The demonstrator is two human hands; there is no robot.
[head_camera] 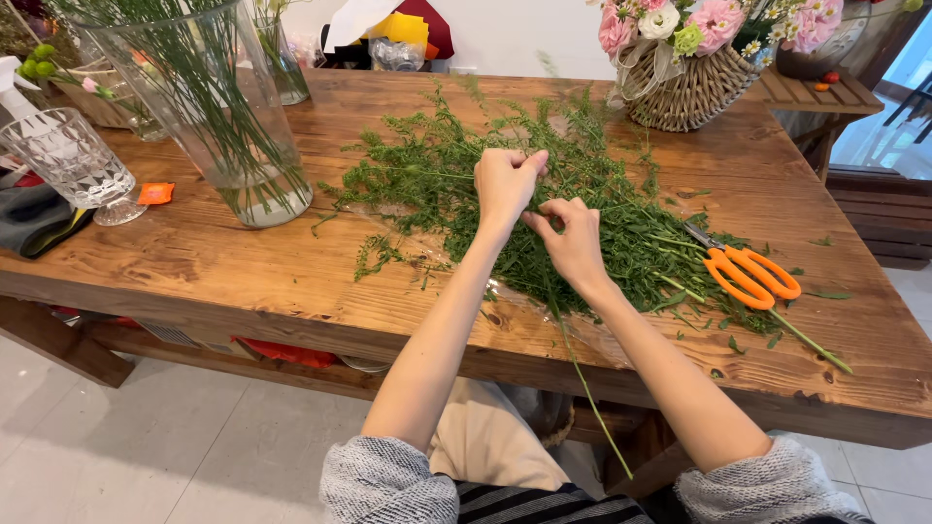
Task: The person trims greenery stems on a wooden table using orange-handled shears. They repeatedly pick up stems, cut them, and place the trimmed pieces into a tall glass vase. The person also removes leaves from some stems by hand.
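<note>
Small orange packet (155, 193) beside glass (76, 165).

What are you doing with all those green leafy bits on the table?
A person sits at a wooden table with a pile of feathery green stems spread out in front of them. Both hands are in the pile: the left hand and the right hand pinch at one thin stem that hangs over the table's edge. Orange scissors lie unused on the greens to the right. A tall glass vase with stems stands to the left.

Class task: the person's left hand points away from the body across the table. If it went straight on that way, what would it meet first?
Probably more of the feathery greenery lying just beyond the left hand; depth is hard to judge.
</note>
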